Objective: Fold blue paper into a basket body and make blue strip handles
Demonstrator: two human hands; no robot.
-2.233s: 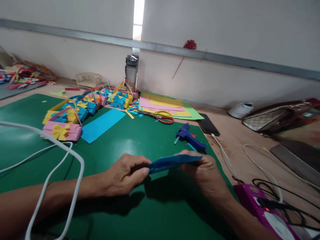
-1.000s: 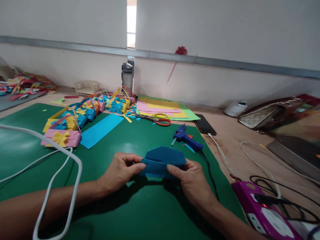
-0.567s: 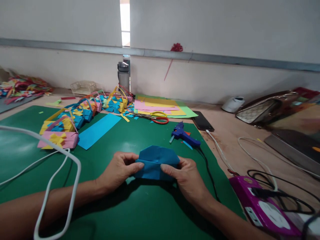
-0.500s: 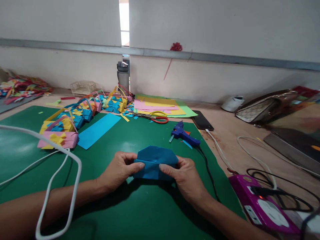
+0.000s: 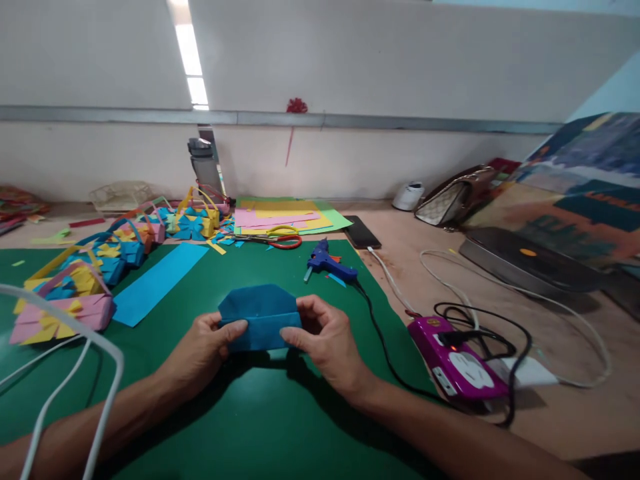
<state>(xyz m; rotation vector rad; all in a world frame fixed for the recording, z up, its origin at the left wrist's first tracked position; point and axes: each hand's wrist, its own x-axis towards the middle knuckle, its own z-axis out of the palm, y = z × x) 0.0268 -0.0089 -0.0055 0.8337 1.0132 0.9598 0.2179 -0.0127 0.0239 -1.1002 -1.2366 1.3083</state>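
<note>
A folded blue paper piece (image 5: 263,320) with angled top corners is held between both hands above the green mat (image 5: 240,427). My left hand (image 5: 203,343) pinches its left end, thumb on the near face. My right hand (image 5: 327,340) grips the right end the same way; the fingers behind the paper are partly hidden. Beyond the paper, to the right, lies a blue glue gun (image 5: 327,261). A flat blue paper strip (image 5: 160,283) rests to the left, beside several small paper baskets (image 5: 65,317) with bows and handles.
Scissors (image 5: 285,239) lie by stacked coloured paper sheets (image 5: 330,217) at the back. A phone (image 5: 363,232), a purple power strip (image 5: 457,360) and loose cables are on the right. A white cable (image 5: 113,373) loops across the left foreground. A bottle (image 5: 204,167) stands against the wall.
The view has turned right, so the scene sits further left. Both hands still hold the blue paper; the thumbs now lie further apart on its near face.
</note>
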